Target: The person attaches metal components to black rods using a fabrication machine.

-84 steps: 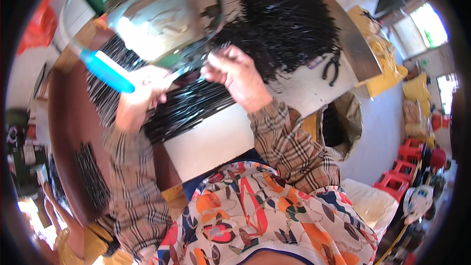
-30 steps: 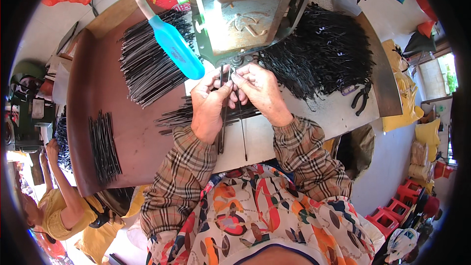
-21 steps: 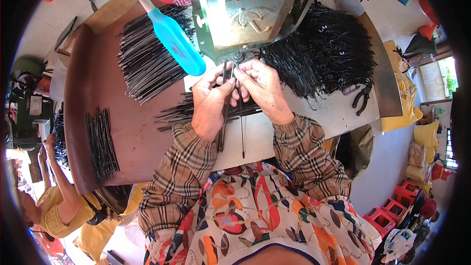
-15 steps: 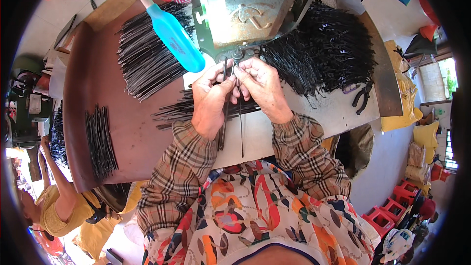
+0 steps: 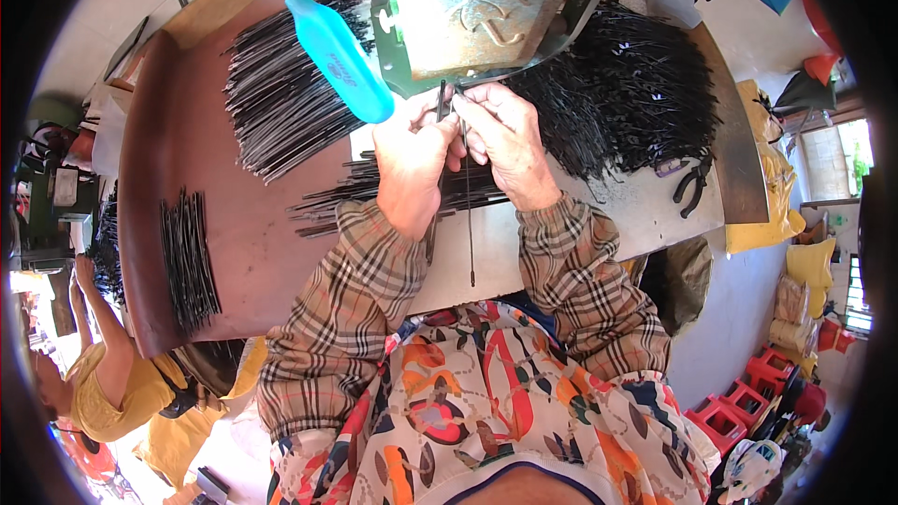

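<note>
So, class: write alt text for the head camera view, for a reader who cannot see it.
Seen from above, a person's left hand and right hand pinch a thin dark rod against a metal press with a blue handle. Heaps of black rods cover the brown workbench, and pliers lie to the right.

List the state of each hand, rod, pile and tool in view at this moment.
left hand: fingers pinched on thin dark rod
right hand: fingers pinched on the same rod
thin dark rod: upright, top end at the metal press
metal press: blue handle slanted, unheld
pliers: lying unheld
small rod bundle: lying flat, apart
</note>
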`<state>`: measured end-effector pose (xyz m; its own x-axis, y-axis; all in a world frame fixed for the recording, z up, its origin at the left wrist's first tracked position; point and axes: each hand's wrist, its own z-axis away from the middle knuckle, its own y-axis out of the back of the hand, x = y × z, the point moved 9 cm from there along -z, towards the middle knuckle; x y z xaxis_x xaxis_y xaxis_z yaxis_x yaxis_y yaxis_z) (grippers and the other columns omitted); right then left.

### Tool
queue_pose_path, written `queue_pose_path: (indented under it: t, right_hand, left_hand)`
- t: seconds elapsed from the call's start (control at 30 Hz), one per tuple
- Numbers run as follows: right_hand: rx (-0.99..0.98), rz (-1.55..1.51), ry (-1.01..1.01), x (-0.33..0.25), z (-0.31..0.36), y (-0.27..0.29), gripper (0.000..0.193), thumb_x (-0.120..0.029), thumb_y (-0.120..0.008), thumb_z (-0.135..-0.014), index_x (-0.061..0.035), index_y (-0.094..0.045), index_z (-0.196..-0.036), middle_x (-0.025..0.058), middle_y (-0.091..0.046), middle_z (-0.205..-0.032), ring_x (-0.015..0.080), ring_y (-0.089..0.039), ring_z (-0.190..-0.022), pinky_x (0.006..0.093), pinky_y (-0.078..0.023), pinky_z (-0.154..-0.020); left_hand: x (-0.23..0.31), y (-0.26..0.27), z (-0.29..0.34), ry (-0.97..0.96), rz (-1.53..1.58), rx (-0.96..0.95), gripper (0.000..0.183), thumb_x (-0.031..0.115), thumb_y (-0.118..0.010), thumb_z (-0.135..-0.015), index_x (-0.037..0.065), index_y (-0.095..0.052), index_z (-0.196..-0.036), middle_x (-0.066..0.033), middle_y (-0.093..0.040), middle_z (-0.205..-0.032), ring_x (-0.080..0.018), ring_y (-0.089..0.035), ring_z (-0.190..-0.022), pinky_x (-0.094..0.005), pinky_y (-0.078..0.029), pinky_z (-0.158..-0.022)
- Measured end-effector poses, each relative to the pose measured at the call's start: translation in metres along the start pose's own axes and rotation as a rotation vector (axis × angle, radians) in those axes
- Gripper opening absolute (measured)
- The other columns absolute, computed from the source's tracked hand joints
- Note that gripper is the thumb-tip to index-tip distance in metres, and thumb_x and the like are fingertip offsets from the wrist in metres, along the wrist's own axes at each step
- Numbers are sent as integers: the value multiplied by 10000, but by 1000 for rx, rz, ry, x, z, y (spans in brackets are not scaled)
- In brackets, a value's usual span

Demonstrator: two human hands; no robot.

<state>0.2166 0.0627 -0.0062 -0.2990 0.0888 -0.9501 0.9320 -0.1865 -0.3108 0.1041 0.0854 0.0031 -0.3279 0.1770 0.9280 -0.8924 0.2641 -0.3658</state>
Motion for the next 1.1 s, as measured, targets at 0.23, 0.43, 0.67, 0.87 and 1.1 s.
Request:
queue_pose_path:
  t: [0.23, 0.43, 0.67, 0.87, 1.1]
  right_hand:
    - [-9, -51, -26, -1, 0, -2, 177, -140, -597, -903, 34, -579, -934, -6, -535, -677, 30, -447, -517, 188, -351, -440]
    - [21, -88, -67, 7, -1, 1, 184, -147, -597, -901, 32, -575, -940, -8, -530, -676, 28, -437, -511, 187, -347, -441]
    - [40, -124, -104, 9, -3, -1, 182, -153, -605, -884, 24, -564, -889, 10, -534, -662, 39, -438, -466, 183, -344, -399]
    - [66, -156, -135, 11, -1, -1, 164, -138, -619, -872, 13, -558, -857, 12, -520, -628, 40, -419, -435, 185, -335, -381]
    - [92, -180, -128, 14, -3, 2, 158, -127, -631, -863, 2, -549, -823, 27, -529, -609, 46, -414, -403, 193, -323, -356]
  left_hand:
    - [0, 0, -2, -14, 1, 14, 288, -39, -581, -812, -97, -594, -1094, -69, -600, -694, -104, -543, -518, -213, -412, -420]
    - [1, 0, 0, 0, 5, 0, 303, -34, -588, -815, -99, -589, -1110, -69, -602, -696, -103, -537, -506, -215, -416, -418]
    - [-4, 0, 3, 50, 107, -32, 317, -17, -553, -849, -99, -564, -1156, -79, -615, -755, -109, -559, -564, -221, -451, -447]
    - [-1, 5, 32, 238, 33, -17, 321, 17, -540, -880, -88, -538, -1184, -79, -605, -816, -118, -566, -591, -228, -466, -480]
    - [-7, 17, 58, 345, 15, -84, 266, 87, -567, -902, -34, -554, -1138, -62, -569, -823, -97, -537, -546, -210, -409, -457]
